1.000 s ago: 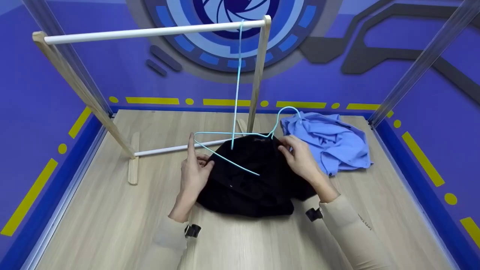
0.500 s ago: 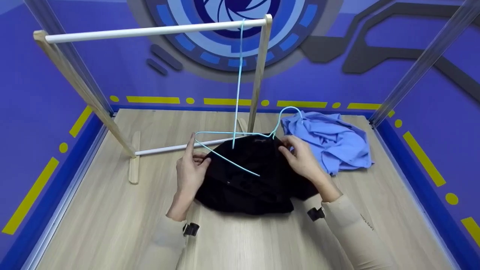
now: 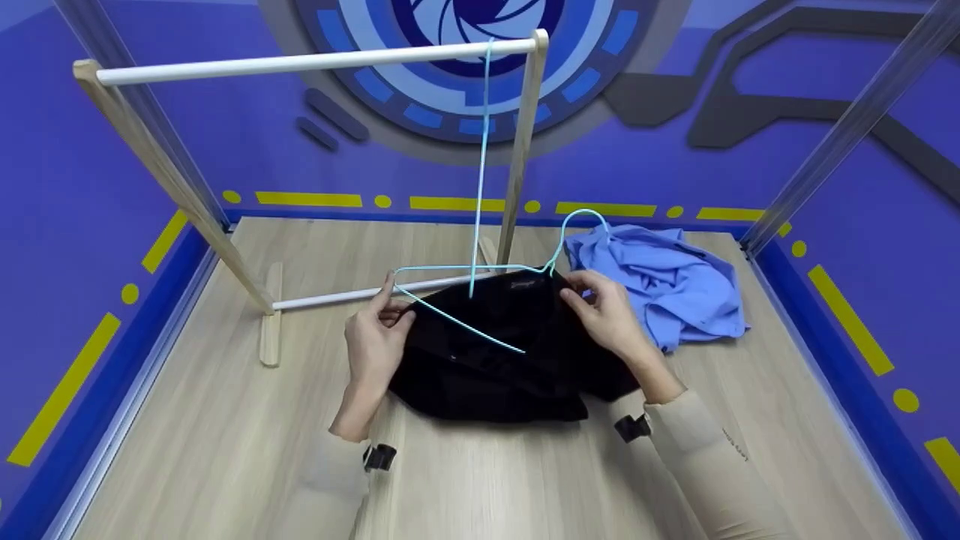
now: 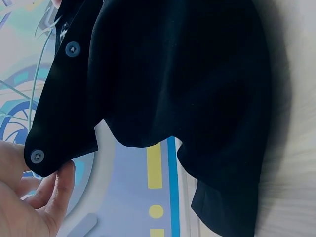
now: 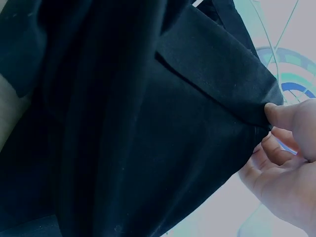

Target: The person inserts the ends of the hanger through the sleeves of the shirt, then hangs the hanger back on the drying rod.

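Note:
A black button-up shirt (image 3: 480, 390) hangs bunched between both hands, over the wooden table. My left hand (image 3: 373, 341) pinches its left edge between thumb and fingers, with the index fingertip at the end of a light-blue wire hanger (image 3: 457, 320). The hanger's left arm lies in front of the shirt; its right part is hidden by black cloth. My right hand (image 3: 606, 313) pinches the shirt's upper right edge, just below the hanger's hook. Buttons (image 4: 72, 49) show along the shirt's edge in the left wrist view, and the right hand's pinch (image 5: 276, 118) shows in the right wrist view.
Behind the hands stands a wooden rack with a white top rail (image 3: 315, 64). A second light-blue hanger (image 3: 484, 150) hangs near its right end. A crumpled blue shirt (image 3: 667, 285) lies at the back right, close to my right hand. Patterned walls enclose the table.
My left hand has shifted a little to the left, drawing the black shirt's edge outward. The shirt's lower edge has risen slightly. My right hand stays nearly in place, still pinching.

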### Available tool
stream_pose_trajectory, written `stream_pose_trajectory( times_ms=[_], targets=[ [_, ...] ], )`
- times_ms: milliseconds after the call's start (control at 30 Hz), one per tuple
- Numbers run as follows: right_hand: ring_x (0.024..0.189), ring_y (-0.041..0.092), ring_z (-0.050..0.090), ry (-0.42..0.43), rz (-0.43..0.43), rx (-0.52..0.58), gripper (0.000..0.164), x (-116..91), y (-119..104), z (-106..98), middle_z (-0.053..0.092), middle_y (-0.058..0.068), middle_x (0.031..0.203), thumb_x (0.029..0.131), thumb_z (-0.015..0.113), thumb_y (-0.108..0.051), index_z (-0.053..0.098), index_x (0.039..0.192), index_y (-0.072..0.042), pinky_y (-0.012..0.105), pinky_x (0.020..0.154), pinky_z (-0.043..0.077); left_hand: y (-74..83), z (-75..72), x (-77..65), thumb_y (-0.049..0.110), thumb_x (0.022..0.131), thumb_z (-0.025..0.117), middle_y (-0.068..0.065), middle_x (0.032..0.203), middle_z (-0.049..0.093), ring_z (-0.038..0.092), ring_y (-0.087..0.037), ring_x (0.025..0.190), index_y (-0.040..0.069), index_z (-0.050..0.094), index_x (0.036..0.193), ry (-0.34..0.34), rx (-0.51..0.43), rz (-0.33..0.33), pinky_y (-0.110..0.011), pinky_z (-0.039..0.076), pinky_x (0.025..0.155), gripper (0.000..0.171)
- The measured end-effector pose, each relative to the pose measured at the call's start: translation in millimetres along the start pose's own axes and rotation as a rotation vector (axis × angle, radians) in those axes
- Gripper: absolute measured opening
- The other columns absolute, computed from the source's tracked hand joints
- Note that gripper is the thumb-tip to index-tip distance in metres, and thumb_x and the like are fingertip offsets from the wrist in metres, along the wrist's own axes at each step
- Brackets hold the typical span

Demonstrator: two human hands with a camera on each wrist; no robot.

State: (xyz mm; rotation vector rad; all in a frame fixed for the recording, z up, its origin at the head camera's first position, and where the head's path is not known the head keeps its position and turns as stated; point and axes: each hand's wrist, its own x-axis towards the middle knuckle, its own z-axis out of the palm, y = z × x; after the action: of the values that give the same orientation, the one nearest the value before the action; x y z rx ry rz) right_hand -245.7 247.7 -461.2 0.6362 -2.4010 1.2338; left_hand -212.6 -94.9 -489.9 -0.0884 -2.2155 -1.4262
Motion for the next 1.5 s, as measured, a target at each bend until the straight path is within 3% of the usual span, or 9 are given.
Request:
stream_pose_trajectory(
  times_ms=[167, 400, 767, 867, 1000, 1100, 1233, 1400, 1500],
  targets=[
    [0.084, 0.017, 0.063, -0.017, 0.010, 0.005, 0.012, 0, 1, -2, 0.069, 0.005, 0.090, 0.095, 0.071, 0.001, 0.074, 0.107, 0.003, 0.022, 0.069, 0.050, 0.7, -1.1, 1.8, -0.008, 0.083, 0.080, -0.008, 0.090, 0.076, 0.071, -0.019, 0.077, 0.001, 0.060, 0.139, 0.015, -0.032, -0.008, -0.021, 0.054, 0.071, 0.060],
    [0.088, 0.021, 0.064, -0.055, -0.006, 0.020, 0.026, -2, 3, -4, 0.071, 0.007, 0.097, 0.096, 0.068, 0.003, 0.070, 0.122, 0.003, 0.027, 0.070, 0.052, 2.5, -3.7, 6.0, -0.007, 0.083, 0.081, -0.006, 0.091, 0.077, 0.072, -0.020, 0.075, 0.003, 0.067, 0.131, 0.059, -0.028, 0.023, -0.017, 0.053, 0.069, 0.051],
    [0.089, 0.019, 0.064, -0.100, 0.031, 0.037, 0.021, -2, 1, -6, 0.072, 0.006, 0.101, 0.097, 0.068, 0.001, 0.072, 0.117, 0.002, 0.027, 0.072, 0.052, 3.3, -8.2, 8.3, -0.007, 0.079, 0.082, -0.003, 0.088, 0.077, 0.073, -0.017, 0.078, 0.004, 0.076, 0.118, 0.099, 0.016, 0.008, -0.014, 0.051, 0.068, 0.040],
    [0.090, 0.019, 0.065, -0.118, 0.034, 0.041, 0.020, -2, 0, -7, 0.073, 0.007, 0.102, 0.097, 0.070, -0.002, 0.073, 0.117, 0.001, 0.027, 0.073, 0.053, 3.2, -8.9, 8.7, -0.007, 0.080, 0.082, -0.005, 0.088, 0.077, 0.073, -0.019, 0.077, 0.003, 0.077, 0.117, 0.101, 0.016, -0.011, -0.016, 0.052, 0.069, 0.039],
    [0.088, 0.018, 0.065, -0.136, 0.032, 0.048, 0.019, -2, -2, -8, 0.073, 0.005, 0.099, 0.097, 0.072, -0.005, 0.073, 0.115, 0.001, 0.028, 0.072, 0.053, 5.1, -9.6, 9.3, -0.006, 0.081, 0.081, -0.006, 0.090, 0.076, 0.073, -0.021, 0.079, -0.002, 0.075, 0.119, 0.096, 0.028, 0.010, -0.029, 0.057, 0.072, 0.038],
    [0.085, 0.018, 0.064, -0.136, -0.005, 0.039, 0.015, -2, -1, -8, 0.071, 0.004, 0.095, 0.097, 0.071, -0.005, 0.072, 0.111, 0.001, 0.031, 0.070, 0.052, 6.1, -8.8, 9.6, -0.007, 0.082, 0.080, -0.006, 0.092, 0.076, 0.072, -0.022, 0.080, -0.003, 0.071, 0.122, 0.076, 0.035, 0.038, -0.036, 0.058, 0.072, 0.041],
    [0.083, 0.018, 0.063, -0.117, -0.115, 0.002, 0.010, 1, 0, -7, 0.069, 0.003, 0.092, 0.097, 0.070, -0.002, 0.070, 0.107, -0.001, 0.032, 0.067, 0.052, 6.5, -7.3, 10.6, -0.008, 0.083, 0.079, -0.007, 0.092, 0.075, 0.072, -0.023, 0.080, -0.002, 0.067, 0.124, 0.055, 0.037, 0.043, -0.038, 0.058, 0.073, 0.044],
    [0.082, 0.020, 0.064, -0.049, -0.277, -0.061, 0.012, 4, 2, -5, 0.069, 0.007, 0.093, 0.095, 0.068, 0.004, 0.069, 0.107, 0.001, 0.030, 0.066, 0.051, 7.2, -7.1, 13.3, -0.008, 0.083, 0.078, -0.010, 0.092, 0.073, 0.070, -0.024, 0.082, -0.002, 0.066, 0.123, 0.046, 0.065, 0.059, -0.038, 0.058, 0.073, 0.042],
    [0.083, 0.023, 0.064, 0.000, -0.329, -0.085, 0.014, 5, 2, -5, 0.069, 0.011, 0.095, 0.095, 0.068, 0.005, 0.069, 0.108, 0.002, 0.033, 0.071, 0.050, 6.8, -7.2, 14.5, -0.007, 0.084, 0.079, -0.010, 0.091, 0.073, 0.071, -0.024, 0.080, -0.001, 0.068, 0.121, 0.064, 0.090, 0.111, -0.039, 0.057, 0.071, 0.039]
  ],
)
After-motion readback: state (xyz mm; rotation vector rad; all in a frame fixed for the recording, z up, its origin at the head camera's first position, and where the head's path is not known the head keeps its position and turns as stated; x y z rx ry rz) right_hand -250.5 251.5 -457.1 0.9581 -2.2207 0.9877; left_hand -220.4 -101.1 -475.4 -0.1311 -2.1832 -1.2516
